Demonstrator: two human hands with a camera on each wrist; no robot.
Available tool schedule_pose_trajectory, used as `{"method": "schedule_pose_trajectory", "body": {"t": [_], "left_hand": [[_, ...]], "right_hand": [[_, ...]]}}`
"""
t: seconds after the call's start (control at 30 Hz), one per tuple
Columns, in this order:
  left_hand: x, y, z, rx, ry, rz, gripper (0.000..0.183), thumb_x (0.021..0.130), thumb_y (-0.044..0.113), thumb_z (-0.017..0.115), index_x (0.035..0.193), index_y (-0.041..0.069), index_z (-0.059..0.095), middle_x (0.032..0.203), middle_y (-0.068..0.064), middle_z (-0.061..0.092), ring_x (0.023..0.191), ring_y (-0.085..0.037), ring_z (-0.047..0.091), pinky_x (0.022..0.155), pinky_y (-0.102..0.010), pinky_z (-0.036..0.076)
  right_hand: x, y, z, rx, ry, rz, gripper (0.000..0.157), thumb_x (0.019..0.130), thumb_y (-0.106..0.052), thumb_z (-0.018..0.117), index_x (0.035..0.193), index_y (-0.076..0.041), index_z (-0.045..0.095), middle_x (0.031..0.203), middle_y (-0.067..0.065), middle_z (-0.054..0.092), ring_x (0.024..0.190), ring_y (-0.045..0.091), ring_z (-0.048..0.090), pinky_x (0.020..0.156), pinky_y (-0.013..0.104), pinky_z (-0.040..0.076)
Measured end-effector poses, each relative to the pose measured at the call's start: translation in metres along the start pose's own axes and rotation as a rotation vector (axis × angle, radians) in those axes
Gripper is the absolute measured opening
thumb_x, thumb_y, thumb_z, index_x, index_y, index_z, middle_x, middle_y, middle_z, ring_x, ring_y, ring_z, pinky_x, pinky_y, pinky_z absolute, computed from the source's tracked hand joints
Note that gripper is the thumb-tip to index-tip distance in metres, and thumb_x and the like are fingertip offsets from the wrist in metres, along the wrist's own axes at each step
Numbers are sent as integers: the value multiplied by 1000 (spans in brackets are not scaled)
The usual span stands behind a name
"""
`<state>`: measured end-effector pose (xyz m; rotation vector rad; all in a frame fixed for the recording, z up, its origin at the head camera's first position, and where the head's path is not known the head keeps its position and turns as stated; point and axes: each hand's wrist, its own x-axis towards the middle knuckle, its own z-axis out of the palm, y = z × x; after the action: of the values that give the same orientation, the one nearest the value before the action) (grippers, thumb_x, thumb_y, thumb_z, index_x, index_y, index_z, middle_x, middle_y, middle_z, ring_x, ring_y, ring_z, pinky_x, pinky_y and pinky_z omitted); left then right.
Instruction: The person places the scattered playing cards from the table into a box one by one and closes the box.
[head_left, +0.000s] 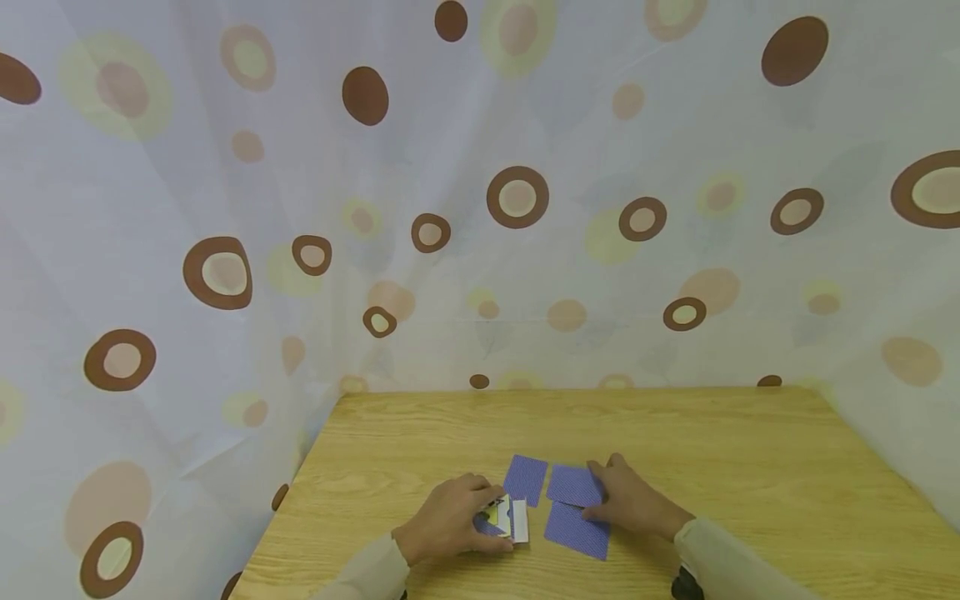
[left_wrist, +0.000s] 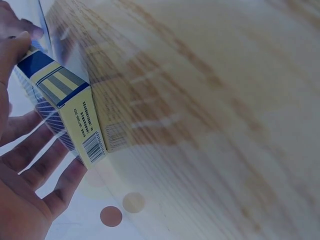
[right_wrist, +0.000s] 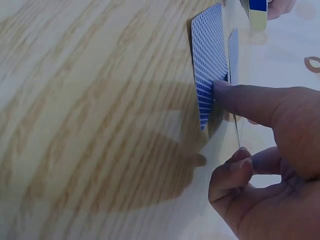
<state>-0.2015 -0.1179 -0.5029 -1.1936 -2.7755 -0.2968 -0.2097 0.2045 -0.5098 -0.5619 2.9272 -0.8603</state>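
Observation:
My left hand (head_left: 453,517) grips a small playing-card box (head_left: 519,521) by its sides, thumb on one side and fingers along the other. In the left wrist view the box (left_wrist: 82,125) shows a cream end with a barcode and a blue-striped side. Three blue-backed playing cards lie face down right of and behind the box: one at the back left (head_left: 527,477), one at the back right (head_left: 573,485), one in front (head_left: 576,531). My right hand (head_left: 633,500) holds the back-right card between thumb and fingertips at its right end; the thumb (right_wrist: 235,95) overlaps the front card.
The light wooden table (head_left: 420,425) carries the cards and box. Behind it and along both sides hangs a pale curtain (head_left: 450,283) with brown and cream dots. Past the right hand, bare wood (head_left: 757,467) stretches to the table's right edge.

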Motion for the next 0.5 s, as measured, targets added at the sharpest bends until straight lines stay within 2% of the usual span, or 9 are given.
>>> {"method": "schedule_pose_trajectory", "body": {"t": [0.27, 0.4, 0.5], "left_hand": [[0, 1, 0, 4, 1, 1, 82, 85, 72, 69, 137, 9, 67, 122, 1, 67, 107, -10, 62, 86, -26, 54], [0, 0, 1, 3, -2, 2, 81, 85, 73, 68, 137, 10, 67, 122, 1, 66, 107, -10, 62, 85, -26, 54], [0, -1, 1, 3, 5, 8, 81, 86, 73, 67, 137, 9, 67, 122, 0, 66, 106, -11, 62, 85, -27, 54]], "right_hand": [[0, 4, -1, -13, 18, 17, 84, 78, -29, 92, 139, 15, 54, 114, 12, 53, 95, 18, 55, 80, 37, 53], [3, 7, -2, -52, 38, -1, 83, 77, -31, 91, 137, 14, 56, 113, 9, 59, 92, 16, 56, 80, 37, 54], [3, 9, -3, -68, 68, -18, 80, 76, -32, 92, 134, 12, 60, 112, 10, 63, 94, 18, 60, 86, 42, 55]]}}
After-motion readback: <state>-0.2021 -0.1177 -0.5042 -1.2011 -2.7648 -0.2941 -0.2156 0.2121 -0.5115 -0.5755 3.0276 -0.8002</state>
